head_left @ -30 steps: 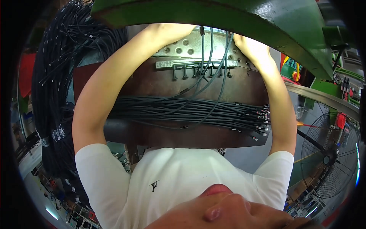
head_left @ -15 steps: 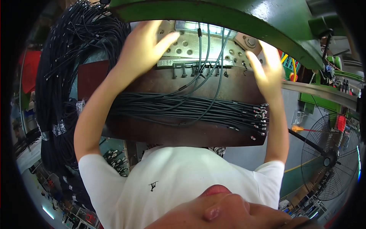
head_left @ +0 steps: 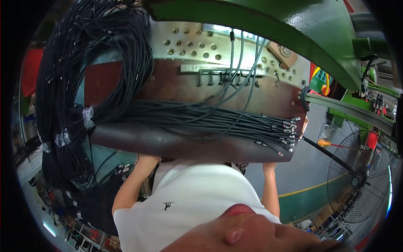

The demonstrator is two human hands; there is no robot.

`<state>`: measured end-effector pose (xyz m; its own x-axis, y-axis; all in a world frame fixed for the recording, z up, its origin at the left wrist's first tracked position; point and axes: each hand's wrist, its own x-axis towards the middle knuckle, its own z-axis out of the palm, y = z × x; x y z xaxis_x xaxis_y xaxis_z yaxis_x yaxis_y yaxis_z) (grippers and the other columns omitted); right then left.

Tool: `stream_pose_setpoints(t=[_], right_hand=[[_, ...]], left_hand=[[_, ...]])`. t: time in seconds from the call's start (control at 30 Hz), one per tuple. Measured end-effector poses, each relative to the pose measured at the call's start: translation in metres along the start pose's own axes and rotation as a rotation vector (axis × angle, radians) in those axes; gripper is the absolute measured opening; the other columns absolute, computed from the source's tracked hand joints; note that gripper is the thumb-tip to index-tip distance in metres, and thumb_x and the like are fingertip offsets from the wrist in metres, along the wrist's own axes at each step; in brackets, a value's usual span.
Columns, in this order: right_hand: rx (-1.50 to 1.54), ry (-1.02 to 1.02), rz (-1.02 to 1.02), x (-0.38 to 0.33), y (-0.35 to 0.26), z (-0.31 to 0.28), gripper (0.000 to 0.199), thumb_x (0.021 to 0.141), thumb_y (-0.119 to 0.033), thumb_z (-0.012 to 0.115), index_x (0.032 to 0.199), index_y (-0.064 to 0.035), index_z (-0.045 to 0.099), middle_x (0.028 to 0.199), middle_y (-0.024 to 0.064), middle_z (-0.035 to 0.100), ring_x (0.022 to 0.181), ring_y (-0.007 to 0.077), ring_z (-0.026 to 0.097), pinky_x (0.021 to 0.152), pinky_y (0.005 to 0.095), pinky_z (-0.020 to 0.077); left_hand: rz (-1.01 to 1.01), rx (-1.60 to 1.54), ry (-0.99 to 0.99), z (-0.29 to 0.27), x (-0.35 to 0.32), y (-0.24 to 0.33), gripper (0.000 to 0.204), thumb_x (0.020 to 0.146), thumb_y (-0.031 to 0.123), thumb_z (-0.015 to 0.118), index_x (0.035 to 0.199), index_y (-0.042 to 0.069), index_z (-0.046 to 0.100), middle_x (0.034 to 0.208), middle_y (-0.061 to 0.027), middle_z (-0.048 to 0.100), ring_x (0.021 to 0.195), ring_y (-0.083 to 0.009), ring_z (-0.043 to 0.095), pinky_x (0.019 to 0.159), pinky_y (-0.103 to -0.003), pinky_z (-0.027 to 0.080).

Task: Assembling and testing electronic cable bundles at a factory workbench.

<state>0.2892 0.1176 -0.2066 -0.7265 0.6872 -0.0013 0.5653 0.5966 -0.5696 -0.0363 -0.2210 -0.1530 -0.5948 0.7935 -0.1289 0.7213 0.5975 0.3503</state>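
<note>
Both my hands are down at the near edge of the brown work board [head_left: 189, 147], mostly hidden beneath it. Of my left hand [head_left: 148, 161] only the wrist end shows, left of my shirt, with its fingers out of sight. My right hand [head_left: 269, 166] reaches under the board's near right part, and its fingers are hidden too. A skin-coloured patch shows past the board's right edge; I cannot tell what it is. On the board lies a bundle of black cables [head_left: 201, 115], their small connector ends [head_left: 290, 130] gathered at the right.
Thick coils of black cable [head_left: 63, 101] hang at the left, bound with clear wrap. Across the far side runs a green machine [head_left: 268, 25] above a perforated metal plate [head_left: 184, 46] and a slotted metal fixture [head_left: 222, 70]. A fan [head_left: 357, 180] stands at the right.
Both hands have come back from the machine's metal plate and dropped below the board's near edge. The cables on the board lie much as before, while the whole view has shifted slightly.
</note>
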Motion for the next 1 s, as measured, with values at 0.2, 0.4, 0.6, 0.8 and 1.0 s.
stream_pose_setpoints(t=[0.2, 0.4, 0.6, 0.8, 1.0], right_hand=[[0.019, 0.135, -0.028, 0.019, -0.019, 0.002, 0.020, 0.081, -0.007, 0.058, 0.099, -0.0006, 0.064, 0.096, 0.0146, 0.064, 0.089, 0.0310, 0.060, 0.079, 0.0395, 0.0471], [0.013, 0.208, -0.077, 0.023, -0.022, 0.004, 0.018, 0.079, -0.005, 0.057, 0.095, -0.0013, 0.065, 0.093, 0.0143, 0.066, 0.087, 0.0328, 0.061, 0.077, 0.0404, 0.0480], [0.001, 0.191, -0.066, 0.020, -0.013, 0.008, 0.019, 0.079, -0.003, 0.059, 0.096, -0.0013, 0.066, 0.096, 0.0143, 0.066, 0.089, 0.0321, 0.062, 0.078, 0.0402, 0.0481], [-0.100, 0.226, -0.124, 0.032, -0.003, -0.048, 0.030, 0.083, -0.004, 0.057, 0.112, 0.0003, 0.057, 0.102, 0.0152, 0.063, 0.090, 0.0295, 0.060, 0.080, 0.0360, 0.0475], [-0.118, 0.397, -0.401, 0.145, -0.093, -0.128, 0.027, 0.080, 0.000, 0.057, 0.107, 0.0007, 0.060, 0.101, 0.0136, 0.060, 0.094, 0.0266, 0.059, 0.081, 0.0357, 0.0484]], left_hand=[[-0.094, -0.063, -0.020, 0.005, 0.005, 0.000, 0.030, 0.082, 0.015, 0.058, 0.110, 0.003, 0.059, 0.110, -0.0180, 0.058, 0.103, -0.0356, 0.053, 0.091, -0.045, 0.041], [-0.162, 0.009, -0.108, 0.005, 0.009, 0.000, 0.032, 0.087, 0.025, 0.055, 0.111, 0.004, 0.060, 0.113, -0.0166, 0.059, 0.105, -0.0335, 0.055, 0.092, -0.043, 0.041], [-0.137, 0.065, -0.108, 0.005, 0.007, 0.003, 0.035, 0.088, 0.023, 0.052, 0.118, 0.006, 0.057, 0.118, -0.0154, 0.057, 0.109, -0.0321, 0.053, 0.096, -0.041, 0.039], [0.082, -0.051, -0.456, -0.065, 0.019, 0.046, 0.034, 0.089, 0.023, 0.052, 0.116, 0.003, 0.058, 0.111, -0.0142, 0.060, 0.104, -0.0319, 0.056, 0.090, -0.043, 0.044], [0.596, -0.595, -0.315, -0.109, 0.064, 0.110, 0.037, 0.085, 0.022, 0.060, 0.115, 0.000, 0.056, 0.117, -0.0161, 0.058, 0.107, -0.0320, 0.056, 0.090, -0.039, 0.047]])
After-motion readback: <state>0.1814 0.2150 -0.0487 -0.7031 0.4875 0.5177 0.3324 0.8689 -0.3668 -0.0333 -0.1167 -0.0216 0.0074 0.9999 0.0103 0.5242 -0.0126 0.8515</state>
